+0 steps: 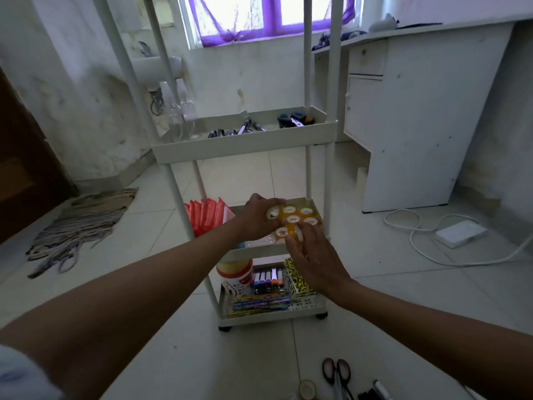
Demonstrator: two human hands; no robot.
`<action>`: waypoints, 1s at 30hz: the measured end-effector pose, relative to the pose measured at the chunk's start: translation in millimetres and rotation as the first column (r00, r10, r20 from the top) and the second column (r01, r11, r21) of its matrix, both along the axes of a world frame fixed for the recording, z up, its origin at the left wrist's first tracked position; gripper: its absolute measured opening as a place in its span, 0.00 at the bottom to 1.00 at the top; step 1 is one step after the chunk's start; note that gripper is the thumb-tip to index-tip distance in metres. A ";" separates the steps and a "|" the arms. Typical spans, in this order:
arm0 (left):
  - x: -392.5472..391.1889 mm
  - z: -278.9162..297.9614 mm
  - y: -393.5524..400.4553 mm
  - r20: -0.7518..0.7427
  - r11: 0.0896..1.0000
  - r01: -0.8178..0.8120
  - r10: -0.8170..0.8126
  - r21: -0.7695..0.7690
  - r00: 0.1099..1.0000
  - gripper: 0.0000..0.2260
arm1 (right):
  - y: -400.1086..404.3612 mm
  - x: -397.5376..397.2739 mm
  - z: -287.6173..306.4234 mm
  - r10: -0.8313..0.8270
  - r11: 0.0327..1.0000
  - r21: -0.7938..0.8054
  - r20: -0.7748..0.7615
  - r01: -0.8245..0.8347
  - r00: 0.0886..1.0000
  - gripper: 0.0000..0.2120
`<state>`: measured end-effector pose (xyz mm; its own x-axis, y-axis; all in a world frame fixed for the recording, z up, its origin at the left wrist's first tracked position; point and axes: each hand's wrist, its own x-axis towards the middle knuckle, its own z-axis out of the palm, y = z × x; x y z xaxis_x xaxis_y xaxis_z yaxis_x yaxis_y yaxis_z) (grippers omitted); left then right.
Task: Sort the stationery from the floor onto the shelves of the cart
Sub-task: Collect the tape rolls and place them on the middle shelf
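Note:
A white cart (pixel 245 148) with several shelves stands in front of me. On its middle shelf lie several yellow tape rolls (pixel 300 217) beside red folders (pixel 207 216). My left hand (pixel 256 217) grips a tape roll at the left of the group. My right hand (pixel 313 261) reaches over the shelf's front rim, its fingers touching a tape roll at the front. The bottom shelf holds markers (pixel 268 281), pencils, a white jar (pixel 235 277) and a spotted yellow item. On the floor near me lie scissors (pixel 337 376), a tape roll (pixel 307 389) and a marker (pixel 380 389).
The upper shelf carries pens (pixel 236 131) and a stapler (pixel 294 119). A white desk (pixel 412 116) stands right of the cart, with a white cable and adapter (pixel 458 233) on the floor. A striped mat (pixel 83 223) lies at the left by a brown door.

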<state>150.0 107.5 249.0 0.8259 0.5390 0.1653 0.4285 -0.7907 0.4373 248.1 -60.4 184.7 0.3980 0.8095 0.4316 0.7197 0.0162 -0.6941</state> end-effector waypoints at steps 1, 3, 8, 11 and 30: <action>7.8 -1.0 2.6 0.031 1.000 -0.021 0.021 -0.006 0.999 0.27 | -1.8 3.4 -4.1 0.007 1.000 0.007 0.012 -0.007 1.000 0.18; 25.4 -0.8 7.7 0.122 0.996 -0.083 0.086 -0.027 0.989 0.30 | -4.5 9.0 -8.8 -0.011 1.000 -0.012 0.089 0.012 0.996 0.17; 68.9 -11.0 19.4 0.204 0.967 -0.148 0.191 -0.208 0.960 0.34 | 2.5 15.5 -7.2 -0.082 0.990 -0.090 0.253 0.108 0.964 0.20; 85.6 -24.4 19.8 0.189 0.957 -0.132 0.184 -0.257 0.965 0.34 | 2.4 9.7 -7.8 -0.101 0.986 -0.105 0.255 0.131 0.962 0.21; 93.1 -29.6 14.9 0.288 0.938 -0.169 0.259 -0.302 0.922 0.17 | 5.3 12.2 8.8 -0.157 0.985 -0.052 0.088 0.162 0.984 0.28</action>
<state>243.1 122.4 219.4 0.6130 0.7574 0.2248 0.3765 -0.5302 0.7597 260.2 -55.0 193.5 0.4885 0.7634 0.4226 0.7653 -0.1421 -0.6278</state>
